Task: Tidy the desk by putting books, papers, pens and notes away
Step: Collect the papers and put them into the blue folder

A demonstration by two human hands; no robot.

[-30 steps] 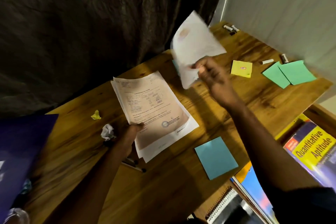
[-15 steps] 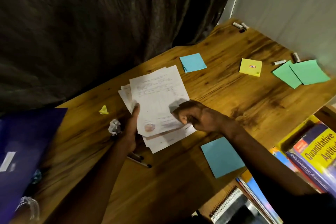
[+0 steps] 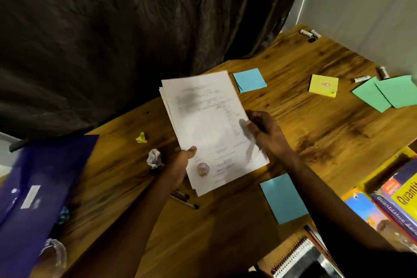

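A purple folder point(image 3: 33, 187) fills the lower left of the frame, overlapping the edge of a wooden desk point(image 3: 316, 137) that runs toward the upper right. Right of it, a crumpled yellow note point(image 3: 141, 137) and a crumpled white paper point(image 3: 154, 158) lie on the wood, near each other. At centre, a person holds a stack of papers point(image 3: 209, 124) in both hands, lifted and tilted above the desk. The left hand point(image 3: 182, 160) pinches the lower left edge, thumb flat on the top sheet and fingers hidden beneath. The right hand point(image 3: 264, 131) grips the right edge, thumb on top and fingers curled. Two pens point(image 3: 185, 201) lie on the desk just below the stack. A blue sticky note point(image 3: 249, 79) sits beside the stack's upper right corner, and a second blue note point(image 3: 283, 198) lies at lower centre-right. Farther right are a yellow note pad point(image 3: 323, 86), two overlapping green notes point(image 3: 383, 95) and small markers point(image 3: 309, 33) near the wall. Books point(image 3: 401, 198) and a spiral notebook point(image 3: 293, 259) fill the lower right corner.
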